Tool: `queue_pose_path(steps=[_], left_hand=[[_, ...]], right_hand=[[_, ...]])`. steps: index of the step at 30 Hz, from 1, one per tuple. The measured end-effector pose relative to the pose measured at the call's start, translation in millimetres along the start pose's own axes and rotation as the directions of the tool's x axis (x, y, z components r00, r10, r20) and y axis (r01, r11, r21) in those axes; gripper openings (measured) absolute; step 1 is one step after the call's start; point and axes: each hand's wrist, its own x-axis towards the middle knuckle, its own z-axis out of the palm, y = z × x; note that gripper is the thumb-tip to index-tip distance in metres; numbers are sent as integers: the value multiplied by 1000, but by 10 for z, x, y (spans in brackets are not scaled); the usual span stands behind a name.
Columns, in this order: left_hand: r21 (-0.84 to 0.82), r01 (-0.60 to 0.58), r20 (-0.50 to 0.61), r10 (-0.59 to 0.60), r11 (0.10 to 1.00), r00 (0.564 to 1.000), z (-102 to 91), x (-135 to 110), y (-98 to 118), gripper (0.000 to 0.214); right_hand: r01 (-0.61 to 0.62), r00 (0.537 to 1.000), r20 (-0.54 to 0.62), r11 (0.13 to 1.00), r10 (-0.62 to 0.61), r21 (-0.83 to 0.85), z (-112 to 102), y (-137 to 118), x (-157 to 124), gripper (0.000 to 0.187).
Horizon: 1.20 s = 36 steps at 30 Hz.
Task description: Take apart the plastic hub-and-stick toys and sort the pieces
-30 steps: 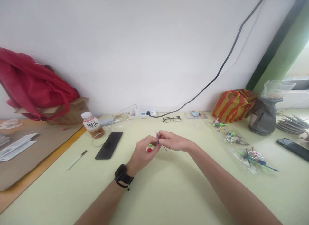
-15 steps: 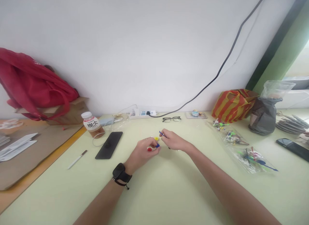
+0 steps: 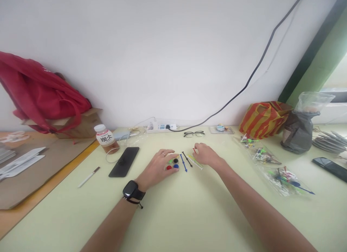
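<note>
My left hand [image 3: 154, 169] rests on the table with thumb and fingers apart, curved around several small round plastic pieces. Among them are a red disc [image 3: 169, 168], a blue disc [image 3: 176, 166] by the thumb tip and a black disc [image 3: 175, 160]. A green one is partly hidden by the fingers. To their right lie a blue arrow-tipped stick [image 3: 183, 163] and a black arrow-tipped stick [image 3: 187, 159]. A white stick [image 3: 199, 167] and a yellow one lie partly under my right hand [image 3: 206, 154], whose closed fingers pinch a red stick [image 3: 194, 150].
Clear bags of coloured plastic parts [image 3: 287, 179] lie to the right, near a dark phone [image 3: 329, 167]. Glasses [image 3: 193, 134] and a power strip [image 3: 159, 128] sit by the wall. On the left are a black phone [image 3: 124, 161], a bottle [image 3: 106, 139] and a pen [image 3: 89, 177].
The blue stick has left my right hand and lies on the table. That hand has moved right, onto a red stick. My left fingers have spread from the blue disc.
</note>
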Motion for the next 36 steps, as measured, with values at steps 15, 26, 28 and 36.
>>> queue_pose_path(steps=[15,26,28,36], left_hand=[[-22,108,47,-107,994,993,111,-30,-250,65],[-4,122,8,-122,992,992,110,-16,-226,59],[-2,111,39,-111,994,993,127,-31,-181,63],[65,122,119,-129,990,984,244,-67,-125,59]], right_hand=[[78,986,138,988,-96,133,16,108,46,31],[89,977,175,981,-119,171,36,-10,11,23],[89,979,168,983,-117,162,44,-10,15,22],[60,991,112,989,-75,133,120,7,39,17]])
